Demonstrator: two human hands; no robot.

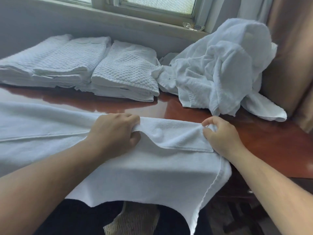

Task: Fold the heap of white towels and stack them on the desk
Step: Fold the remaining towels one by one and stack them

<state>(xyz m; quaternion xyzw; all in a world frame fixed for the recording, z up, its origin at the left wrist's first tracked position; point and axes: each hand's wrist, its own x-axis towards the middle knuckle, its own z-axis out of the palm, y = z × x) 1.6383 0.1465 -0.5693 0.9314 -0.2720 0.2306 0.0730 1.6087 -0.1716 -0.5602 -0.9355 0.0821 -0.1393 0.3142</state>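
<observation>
Here, towel (152, 167) fold between both hands.

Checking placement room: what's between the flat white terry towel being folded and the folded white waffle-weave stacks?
Bare glossy red-brown wooden desk only, from white terry towel to folded stacks; head view.

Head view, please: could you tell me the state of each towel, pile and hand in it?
spread towel: flat on the desk, near edge hanging off, far edge partly folded over.
left hand: grips the folded-over edge.
right hand: pinches the fold's corner.
folded towels: stacked in two piles, back left.
heap: crumpled, not yet folded, back right.
</observation>
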